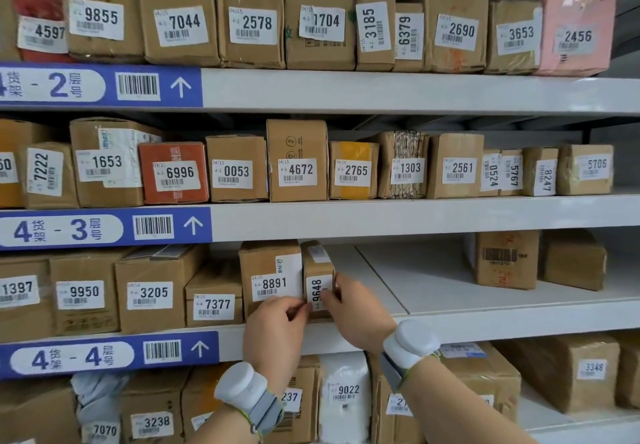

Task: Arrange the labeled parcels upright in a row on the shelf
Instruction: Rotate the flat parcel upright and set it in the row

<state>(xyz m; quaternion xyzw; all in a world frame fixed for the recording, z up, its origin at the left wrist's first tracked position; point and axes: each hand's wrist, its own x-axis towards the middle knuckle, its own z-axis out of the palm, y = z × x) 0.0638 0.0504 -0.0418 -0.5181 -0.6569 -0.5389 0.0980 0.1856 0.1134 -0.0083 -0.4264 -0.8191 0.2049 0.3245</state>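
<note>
A narrow brown parcel labelled 9648 (317, 270) stands upright on the 4-4 shelf (433, 319), at the right end of a row of labelled boxes. It touches the taller parcel 8891 (270, 270) on its left. My left hand (277, 325) pinches the lower left corner of the 9648 parcel with curled fingers. My right hand (353, 308) grips its right side, thumb across the label. Further left in the row stand parcels 7377 (214, 301), 3205 (152, 291) and 9950 (83, 294).
Right of the 9648 parcel the shelf board is bare up to two brown boxes (505, 260) set back at the far right. Shelves 4-2 and 4-3 above hold full rows of labelled boxes. The shelf below carries more parcels, among them a white bag 9022 (346, 388).
</note>
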